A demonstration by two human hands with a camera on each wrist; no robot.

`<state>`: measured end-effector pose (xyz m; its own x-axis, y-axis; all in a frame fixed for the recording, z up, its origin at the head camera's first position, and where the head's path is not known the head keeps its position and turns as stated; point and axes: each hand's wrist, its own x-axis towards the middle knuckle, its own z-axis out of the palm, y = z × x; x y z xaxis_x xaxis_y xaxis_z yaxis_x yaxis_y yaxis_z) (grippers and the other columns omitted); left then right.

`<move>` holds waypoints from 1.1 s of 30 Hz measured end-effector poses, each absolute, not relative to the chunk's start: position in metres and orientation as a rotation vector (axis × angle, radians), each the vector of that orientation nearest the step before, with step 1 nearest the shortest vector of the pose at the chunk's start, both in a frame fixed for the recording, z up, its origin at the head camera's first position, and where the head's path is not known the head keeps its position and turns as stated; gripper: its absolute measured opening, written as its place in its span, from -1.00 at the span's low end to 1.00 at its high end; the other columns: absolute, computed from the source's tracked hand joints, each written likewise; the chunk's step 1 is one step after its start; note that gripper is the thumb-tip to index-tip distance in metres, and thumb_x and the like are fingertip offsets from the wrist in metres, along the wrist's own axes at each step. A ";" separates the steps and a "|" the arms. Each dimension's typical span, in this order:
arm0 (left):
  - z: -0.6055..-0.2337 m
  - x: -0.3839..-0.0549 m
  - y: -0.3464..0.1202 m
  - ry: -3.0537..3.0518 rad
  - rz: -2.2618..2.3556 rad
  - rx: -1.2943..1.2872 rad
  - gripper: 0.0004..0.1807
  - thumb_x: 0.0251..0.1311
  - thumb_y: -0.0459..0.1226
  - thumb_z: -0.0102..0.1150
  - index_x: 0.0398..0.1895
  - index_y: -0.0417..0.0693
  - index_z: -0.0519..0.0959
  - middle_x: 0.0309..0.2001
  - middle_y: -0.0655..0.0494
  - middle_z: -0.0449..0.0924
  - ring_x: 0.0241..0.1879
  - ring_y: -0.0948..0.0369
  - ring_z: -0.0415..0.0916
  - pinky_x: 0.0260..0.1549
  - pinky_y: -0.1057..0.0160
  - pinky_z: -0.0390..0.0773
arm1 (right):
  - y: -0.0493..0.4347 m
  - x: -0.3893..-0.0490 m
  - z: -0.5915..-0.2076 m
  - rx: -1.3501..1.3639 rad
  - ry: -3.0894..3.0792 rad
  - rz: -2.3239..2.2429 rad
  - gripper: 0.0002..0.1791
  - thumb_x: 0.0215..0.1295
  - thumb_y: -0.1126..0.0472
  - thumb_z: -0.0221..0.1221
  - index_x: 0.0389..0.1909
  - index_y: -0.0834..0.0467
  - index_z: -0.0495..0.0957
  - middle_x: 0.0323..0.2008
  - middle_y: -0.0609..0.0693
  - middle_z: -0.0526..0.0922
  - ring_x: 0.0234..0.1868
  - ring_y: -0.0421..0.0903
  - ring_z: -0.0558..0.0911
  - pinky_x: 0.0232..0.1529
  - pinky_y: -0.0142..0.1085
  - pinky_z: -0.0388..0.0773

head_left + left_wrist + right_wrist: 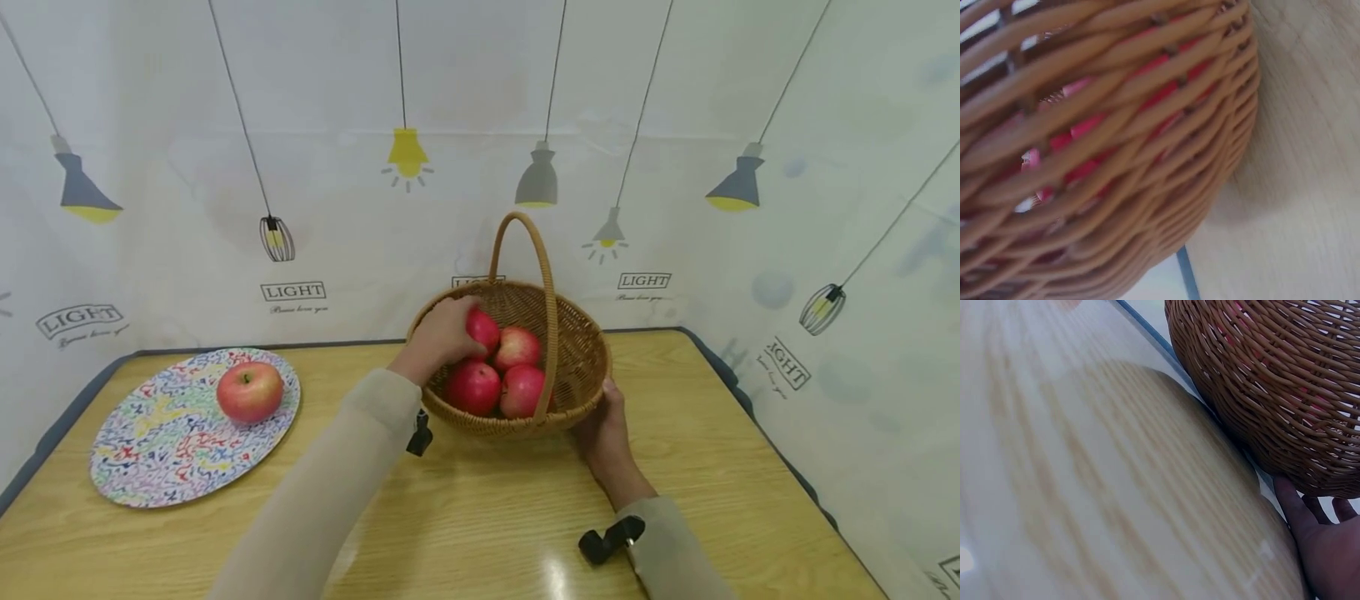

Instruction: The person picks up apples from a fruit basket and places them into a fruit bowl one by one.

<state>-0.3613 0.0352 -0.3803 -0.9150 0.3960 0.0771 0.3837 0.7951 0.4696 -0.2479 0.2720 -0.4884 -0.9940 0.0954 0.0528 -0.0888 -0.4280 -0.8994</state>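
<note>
Head view looking down and far over the tabletop (480,517), both wrist views closely facing the same basket (581,358)

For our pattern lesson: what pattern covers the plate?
Multicoloured squiggles on a pale plate, clearest in the head view.

Sleeved forearms (322,483) outstretched, left fingers (464,309) curled, right fingers (613,402) forward.

Yellowish wood-grain table (480,517), dark blue edging (51,440), white backdrop (337,183), printed hanging lamps (407,150), boxed LIGHT lettering (293,290)
</note>
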 end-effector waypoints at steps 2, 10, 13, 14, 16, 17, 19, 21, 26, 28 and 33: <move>-0.379 -0.360 0.032 2.974 0.777 0.630 -0.03 -0.05 -0.14 0.45 0.51 -0.03 0.27 0.29 -0.09 0.50 0.23 -0.01 0.49 0.22 -0.01 0.55 | 0.270 -0.248 -0.489 -0.002 -1.621 2.568 -0.16 0.41 -0.30 -0.29 0.64 -0.14 -0.24 0.64 0.12 -0.17 0.63 0.12 -0.10 0.62 0.10 -0.20; -0.361 -0.341 0.023 2.982 1.001 0.574 -0.01 -0.09 -0.14 0.44 0.49 -0.14 0.25 0.20 -0.16 0.41 0.09 -0.04 0.54 0.06 -0.06 0.66 | 0.265 -0.250 -0.489 0.013 -1.614 2.579 -0.15 0.42 -0.29 -0.29 0.64 -0.13 -0.26 0.63 0.12 -0.20 0.63 0.13 -0.12 0.62 0.10 -0.23; -0.355 -0.330 0.018 3.000 1.075 0.604 -0.03 -0.05 -0.14 0.47 0.49 -0.06 0.28 0.24 -0.16 0.38 0.10 -0.04 0.55 0.07 -0.07 0.66 | 0.262 -0.250 -0.489 0.011 -1.586 2.595 -0.16 0.42 -0.28 -0.28 0.64 -0.13 -0.24 0.63 0.11 -0.19 0.63 0.12 -0.12 0.62 0.08 -0.23; -0.354 -0.327 0.016 3.004 1.099 0.624 -0.05 -0.03 -0.15 0.48 0.49 -0.03 0.29 0.25 -0.16 0.37 0.11 -0.05 0.54 0.07 -0.07 0.66 | 0.261 -0.249 -0.489 0.010 -1.575 2.602 -0.17 0.42 -0.28 -0.28 0.64 -0.13 -0.23 0.63 0.11 -0.19 0.63 0.11 -0.13 0.63 0.07 -0.23; -0.352 -0.320 0.012 3.015 1.135 0.675 -0.08 -0.01 -0.18 0.49 0.49 0.06 0.31 0.27 -0.12 0.37 0.12 -0.04 0.55 0.06 -0.07 0.67 | 0.260 -0.249 -0.489 0.012 -1.547 2.617 -0.17 0.42 -0.27 -0.27 0.63 -0.15 -0.23 0.63 0.11 -0.20 0.63 0.11 -0.14 0.63 0.06 -0.24; -0.351 -0.317 0.009 3.028 1.142 0.707 -0.10 0.00 -0.19 0.49 0.48 0.10 0.33 0.27 -0.11 0.37 0.13 -0.04 0.55 0.06 -0.07 0.67 | 0.260 -0.249 -0.489 0.010 -1.536 2.623 -0.17 0.42 -0.27 -0.26 0.63 -0.16 -0.22 0.63 0.11 -0.21 0.63 0.11 -0.15 0.63 0.06 -0.25; -0.349 -0.310 0.004 3.059 1.130 0.759 -0.14 0.01 -0.21 0.49 0.45 0.17 0.37 0.27 -0.09 0.38 0.11 -0.04 0.56 0.02 -0.07 0.69 | 0.260 -0.250 -0.490 0.011 -1.519 2.632 -0.18 0.41 -0.26 -0.25 0.63 -0.17 -0.21 0.63 0.10 -0.22 0.63 0.10 -0.16 0.62 0.07 -0.26; -0.347 -0.304 -0.003 3.106 1.088 0.825 -0.16 0.02 -0.21 0.49 0.43 0.21 0.38 0.27 -0.09 0.38 0.09 -0.05 0.58 0.00 -0.06 0.70 | 0.261 -0.251 -0.494 0.007 -1.524 2.624 -0.20 0.41 -0.26 -0.25 0.62 -0.20 -0.18 0.63 0.08 -0.19 0.63 0.09 -0.14 0.62 0.06 -0.23; -0.345 -0.289 -0.019 3.220 1.012 1.002 -0.17 -0.03 -0.25 0.49 0.40 0.22 0.41 0.25 -0.07 0.39 0.10 -0.01 0.58 -0.04 -0.01 0.72 | 0.265 -0.254 -0.497 0.006 -1.535 2.609 -0.23 0.41 -0.28 -0.26 0.61 -0.21 -0.11 0.59 0.03 -0.06 0.60 0.04 -0.02 0.60 -0.03 -0.10; -0.346 -0.284 -0.024 3.251 1.017 1.067 -0.18 -0.03 -0.25 0.49 0.39 0.20 0.43 0.24 -0.05 0.40 0.11 0.01 0.57 -0.04 0.01 0.72 | 0.266 -0.253 -0.495 0.024 -1.524 2.620 -0.21 0.42 -0.30 -0.24 0.61 -0.19 -0.12 0.60 0.05 -0.07 0.60 0.07 -0.04 0.59 -0.03 -0.10; -0.347 -0.273 -0.035 3.295 1.054 1.175 -0.18 -0.05 -0.29 0.52 0.37 0.16 0.44 0.22 -0.09 0.42 0.11 0.00 0.56 -0.02 0.00 0.72 | 0.271 -0.250 -0.494 0.054 -1.541 2.613 -0.13 0.41 -0.35 -0.22 0.64 -0.16 -0.21 0.64 0.09 -0.17 0.63 0.13 -0.14 0.62 -0.02 -0.14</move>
